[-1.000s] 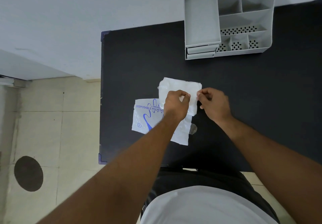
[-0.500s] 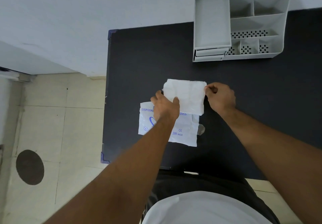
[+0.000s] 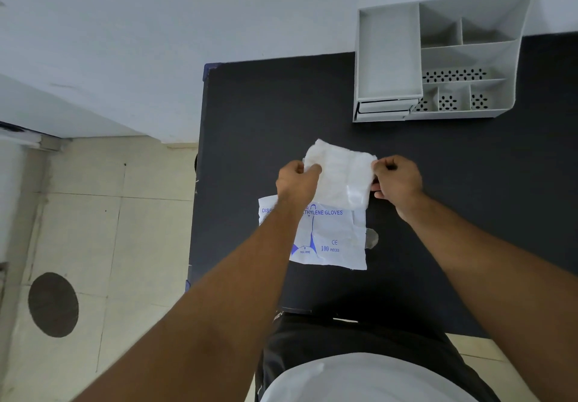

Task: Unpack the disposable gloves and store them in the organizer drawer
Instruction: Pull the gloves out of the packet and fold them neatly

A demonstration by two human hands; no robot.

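Note:
A folded stack of translucent white disposable gloves [image 3: 342,176] is held above the black table [image 3: 469,189]. My left hand [image 3: 297,181] pinches its left edge and my right hand [image 3: 395,179] grips its right edge. Beneath the stack lies the flat white glove packet [image 3: 331,239] with blue print, partly covered by my left forearm. The grey organizer [image 3: 438,57] stands at the table's far edge against the wall, with its small drawer [image 3: 383,108] closed at the lower left corner.
A small clear plastic scrap [image 3: 372,238] lies just right of the packet. The table's left edge [image 3: 200,182] drops to a tiled floor with a dark round mark [image 3: 53,304]. A white wall rises behind the table.
Both hands have moved apart to the stack's opposite edges and lifted it slightly away from the packet. More of the packet's print now shows.

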